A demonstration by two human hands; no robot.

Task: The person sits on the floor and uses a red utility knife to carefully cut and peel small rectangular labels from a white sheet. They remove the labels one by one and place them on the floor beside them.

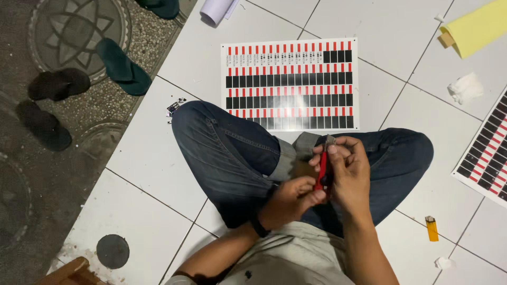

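Red cutter (321,171) upright, pinched between right hand (346,171) fingers, left hand (290,200) fingertips gripping base

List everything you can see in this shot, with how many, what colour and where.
sticker sheet: one, red, black and white, on the floor ahead of the knees
second sticker sheet: one, same colours, right edge, partly cut off
yellow roll: one, top right
white roll: one, top centre
crumpled tissue: one, white, right
lighter: one, yellow, floor at lower right
sandals: several, dark green and black, upper left
cutter: one, red, held in both hands
left hand: at the cutter's lower end
right hand: around its upper part
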